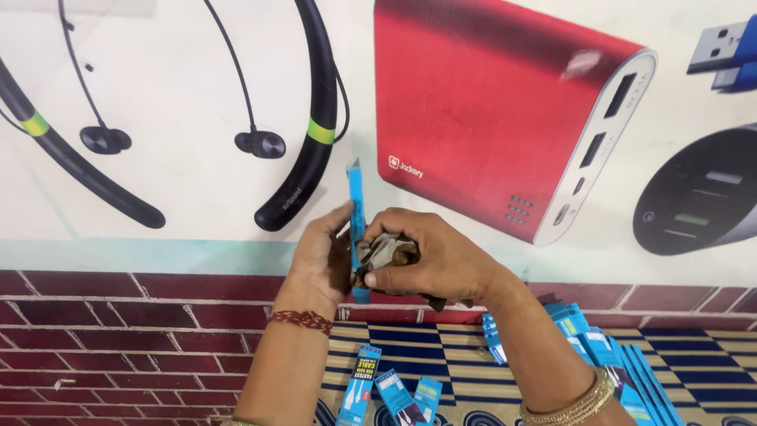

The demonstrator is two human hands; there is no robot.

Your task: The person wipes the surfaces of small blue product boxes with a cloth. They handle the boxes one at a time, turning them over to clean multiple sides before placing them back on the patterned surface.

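Blue card is what we see in the left hand [322,256] — a slim blue packet [356,209], flat and held upright on edge, its top poking well above the fingers against the printed backdrop [181,213] of earphones and a red power bank. Our left hand is curled round the packet's lower half, thumb to one face and fingers to the other, pinching it; a braided band sits on that wrist. We judge the packet light and fairly stiff along its length, though thin card like this will crease if squeezed at the middle, so the long edges near the lower half are the safer hold.

Just to the right, touching the packet, our right hand [430,260] is closed round a crumpled grey-brown cloth [382,252], bunched between thumb and fingers and pressed to the packet's face. The cloth looks soft and limp — it takes whatever shape the hand gives it and can be gripped anywhere.

Below the hands, more blue packets [394,394] lie flat on a blue-and-cream patterned mat [473,355], and further right a leaning row of packets [607,355] stands beside our right forearm with its bangles.
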